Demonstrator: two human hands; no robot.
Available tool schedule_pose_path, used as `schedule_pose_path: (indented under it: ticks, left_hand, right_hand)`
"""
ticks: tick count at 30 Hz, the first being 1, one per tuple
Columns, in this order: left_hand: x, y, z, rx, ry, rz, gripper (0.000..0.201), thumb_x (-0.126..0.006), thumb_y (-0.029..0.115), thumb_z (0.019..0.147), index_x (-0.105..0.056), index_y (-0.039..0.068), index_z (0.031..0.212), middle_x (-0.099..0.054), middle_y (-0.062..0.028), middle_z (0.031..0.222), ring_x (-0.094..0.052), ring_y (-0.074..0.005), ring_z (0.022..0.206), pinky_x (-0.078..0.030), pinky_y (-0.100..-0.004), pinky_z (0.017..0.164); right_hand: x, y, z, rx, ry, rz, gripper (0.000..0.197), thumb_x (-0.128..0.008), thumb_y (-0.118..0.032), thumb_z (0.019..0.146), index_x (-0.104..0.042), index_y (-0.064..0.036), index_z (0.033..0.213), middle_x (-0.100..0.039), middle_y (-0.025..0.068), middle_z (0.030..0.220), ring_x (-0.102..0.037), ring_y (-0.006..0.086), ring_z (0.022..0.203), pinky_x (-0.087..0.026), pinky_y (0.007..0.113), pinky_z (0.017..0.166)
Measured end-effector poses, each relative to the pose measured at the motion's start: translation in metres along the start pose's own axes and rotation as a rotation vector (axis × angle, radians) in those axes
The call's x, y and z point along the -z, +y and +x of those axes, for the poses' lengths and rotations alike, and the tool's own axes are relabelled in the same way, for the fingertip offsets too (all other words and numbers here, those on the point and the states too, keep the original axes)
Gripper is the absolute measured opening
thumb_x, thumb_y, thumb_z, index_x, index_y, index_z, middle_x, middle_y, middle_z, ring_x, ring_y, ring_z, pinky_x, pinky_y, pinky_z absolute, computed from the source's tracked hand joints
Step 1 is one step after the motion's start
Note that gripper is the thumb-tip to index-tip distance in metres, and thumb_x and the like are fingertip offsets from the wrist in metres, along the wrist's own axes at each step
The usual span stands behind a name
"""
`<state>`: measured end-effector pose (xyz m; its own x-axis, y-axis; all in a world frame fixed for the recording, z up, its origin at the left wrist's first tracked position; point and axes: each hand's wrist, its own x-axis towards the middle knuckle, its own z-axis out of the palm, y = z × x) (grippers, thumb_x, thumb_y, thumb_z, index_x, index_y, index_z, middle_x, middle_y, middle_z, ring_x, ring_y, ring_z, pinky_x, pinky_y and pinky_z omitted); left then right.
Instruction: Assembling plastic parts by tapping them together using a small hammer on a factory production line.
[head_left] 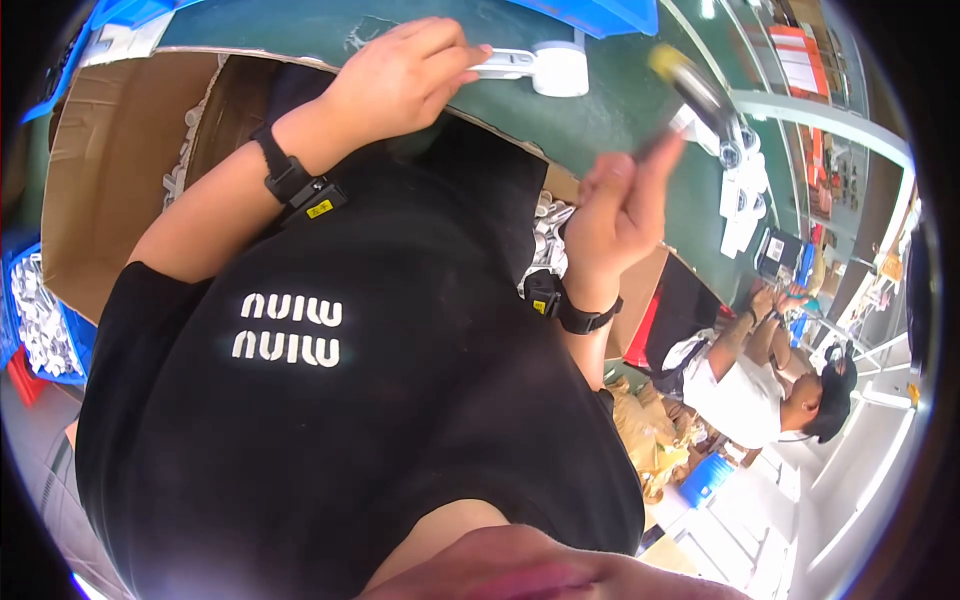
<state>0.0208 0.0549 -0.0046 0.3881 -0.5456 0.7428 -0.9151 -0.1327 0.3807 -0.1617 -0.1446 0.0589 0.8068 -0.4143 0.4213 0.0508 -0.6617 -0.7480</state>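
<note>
My left hand (405, 75) is closed, its fingertips pinching the slim handle of a white plastic scoop-like part (560, 70) over the green tabletop. The part's wide, rounded end points right, away from the fingers. To the right, my right hand (620, 205) is raised, with fingers curled and the forefinger stretched forward, smeared by motion. Just beyond that fingertip is a blurred hammer (705, 98) with a yellow end and a dark, shiny head; it moves with the hand, and its grip is mostly hidden. More white plastic parts (742, 200) lie in a row beside it.
The green table (620, 110) curves across the top, with blue bins (600, 14) at its far edge. An open cardboard box (100, 190) stands at the left, near a blue crate of white parts (45, 315). Another person (745, 385) works at the right, beyond a metal frame (830, 118).
</note>
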Motion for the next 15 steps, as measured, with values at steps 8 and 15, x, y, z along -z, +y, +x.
schedule_pose_path:
  ticks: [8, 15]
  left_hand:
    - [0.004, 0.001, -0.002, 0.056, -0.01, -0.052, 0.032, -0.08, 0.005, 0.088, -0.075, 0.005, 0.12, -0.066, -0.0093, 0.097, -0.067, -0.0314, 0.087, -0.057, -0.04, 0.076]
    - [0.002, 0.002, -0.005, 0.218, 0.068, -0.121, 0.039, -0.083, 0.015, 0.091, -0.071, 0.007, 0.127, -0.072, -0.0123, 0.104, -0.07, -0.0339, 0.09, -0.058, -0.0403, 0.078]
  right_hand:
    - [-0.005, -0.004, 0.007, 0.05, -0.257, -0.152, 0.05, -0.056, -0.002, 0.107, -0.054, -0.0044, 0.157, -0.064, -0.0001, 0.082, -0.052, 0.005, 0.066, -0.046, 0.024, 0.063]
    - [-0.017, 0.004, 0.008, 0.215, -0.347, -0.233, 0.051, -0.061, 0.005, 0.102, -0.057, 0.0009, 0.153, -0.067, 0.0029, 0.083, -0.058, 0.0093, 0.07, -0.053, 0.025, 0.072]
